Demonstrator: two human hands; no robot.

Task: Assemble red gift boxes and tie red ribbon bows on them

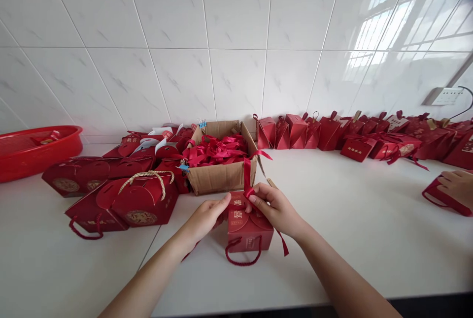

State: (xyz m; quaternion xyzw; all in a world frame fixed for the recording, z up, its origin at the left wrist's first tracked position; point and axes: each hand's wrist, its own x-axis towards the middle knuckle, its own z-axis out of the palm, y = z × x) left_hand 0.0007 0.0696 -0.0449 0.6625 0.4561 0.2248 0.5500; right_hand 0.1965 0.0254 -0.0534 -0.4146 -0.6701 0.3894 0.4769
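Two things we hold: red box [244, 240] in left grip [209, 215], ribbon [247, 175] pinched in right grip [276, 206]; just beyond both, carton [221, 179] of loose ribbons [218, 149] on tabletop [354, 239].

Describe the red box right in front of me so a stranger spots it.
On the white counter, find the open carton heaped with red ribbons. Just in front sits a red box with a rope handle. Unlike neighbouring boxes, it is between a left hand and a right hand pinching a ribbon.
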